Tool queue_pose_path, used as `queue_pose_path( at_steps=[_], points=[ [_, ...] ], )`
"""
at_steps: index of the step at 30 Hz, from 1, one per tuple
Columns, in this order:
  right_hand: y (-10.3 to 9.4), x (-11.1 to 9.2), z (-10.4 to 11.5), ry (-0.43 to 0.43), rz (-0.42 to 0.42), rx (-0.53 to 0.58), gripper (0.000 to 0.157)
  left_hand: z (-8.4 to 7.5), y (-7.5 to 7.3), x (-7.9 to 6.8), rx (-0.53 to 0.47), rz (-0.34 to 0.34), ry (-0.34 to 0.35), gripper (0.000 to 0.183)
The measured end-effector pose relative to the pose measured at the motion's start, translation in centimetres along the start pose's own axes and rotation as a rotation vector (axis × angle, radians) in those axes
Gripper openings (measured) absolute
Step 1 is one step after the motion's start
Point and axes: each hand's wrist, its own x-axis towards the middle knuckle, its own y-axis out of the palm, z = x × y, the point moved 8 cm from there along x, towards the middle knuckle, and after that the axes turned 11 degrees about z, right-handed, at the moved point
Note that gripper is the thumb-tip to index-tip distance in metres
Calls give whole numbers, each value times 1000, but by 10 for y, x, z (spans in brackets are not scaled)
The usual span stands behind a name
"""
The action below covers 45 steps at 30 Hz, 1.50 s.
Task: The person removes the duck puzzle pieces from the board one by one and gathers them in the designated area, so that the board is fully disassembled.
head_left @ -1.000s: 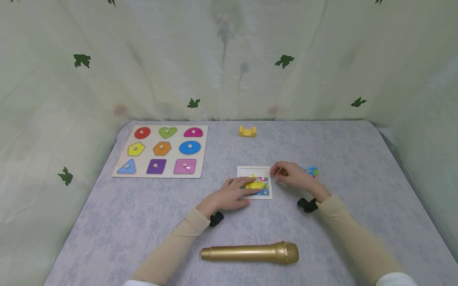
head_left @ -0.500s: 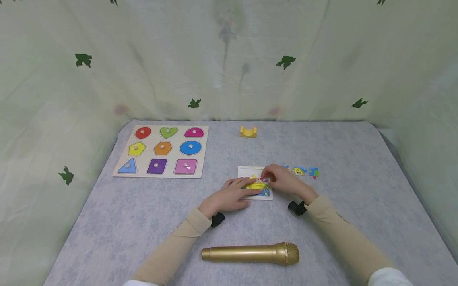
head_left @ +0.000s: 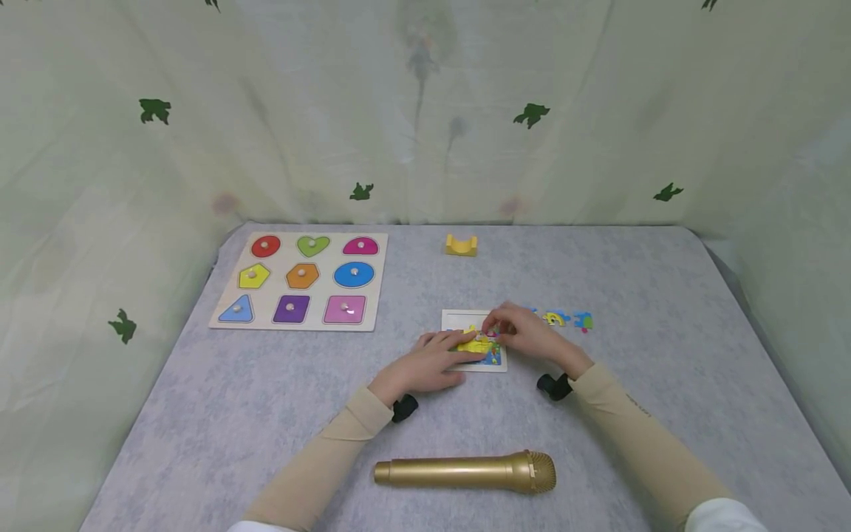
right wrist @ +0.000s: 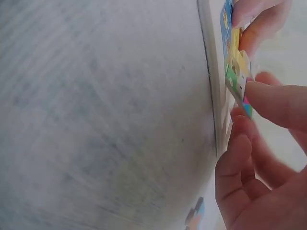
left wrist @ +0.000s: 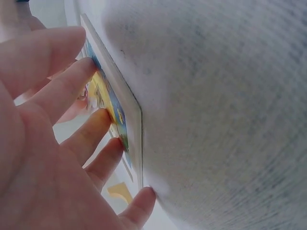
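Observation:
A small white-framed jigsaw puzzle lies mid-table. Its lower part holds yellow and blue picture pieces, while bare backing shows along the top. My left hand rests on the puzzle from the left with its fingers spread and nearly straight; the fingertips touch the picture. Over the puzzle's right side, my right hand pinches a puzzle piece between thumb and fingers. That piece is tilted against the picture, with green, white and pink on it. Fingers hide part of it.
Right of the puzzle lie loose pieces, a yellow-and-blue puzzle piece and a blue-green puzzle piece. A shape board with knobbed pieces is at the left. Behind stands a yellow block; a gold microphone lies in front.
My right hand has moved left from beside the frame onto the puzzle's right side, uncovering loose pieces. Over the last half second it shifts only slightly. The left hand stays put.

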Motion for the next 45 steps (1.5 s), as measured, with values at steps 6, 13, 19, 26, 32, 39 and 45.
queue_pose_path(
  at_steps=[6, 13, 19, 26, 32, 39, 45],
  points=[
    [0, 1, 0, -14, 19, 38, 18, 0, 0, 0, -6, -4, 6, 47],
    [-18, -8, -15, 24, -61, 105, 13, 0, 1, 0, -16, 6, -2, 46],
    [-38, -39, -36, 55, -112, 209, 13, 0, 1, 0, -11, 1, 0, 46],
    [-57, -88, -66, 117, -155, 257, 21, 0, 1, -1, -17, -6, 5, 46],
    [-63, -117, -81, 156, -147, 217, 18, 0, 1, -2, -28, -12, 7, 45],
    [-60, -123, -86, 177, -136, 130, 14, 0, 0, -2, -46, -23, 17, 45],
    [-59, -121, -84, 198, -164, -19, 14, 0, 1, -2, -44, -25, 28, 45]
  ],
)
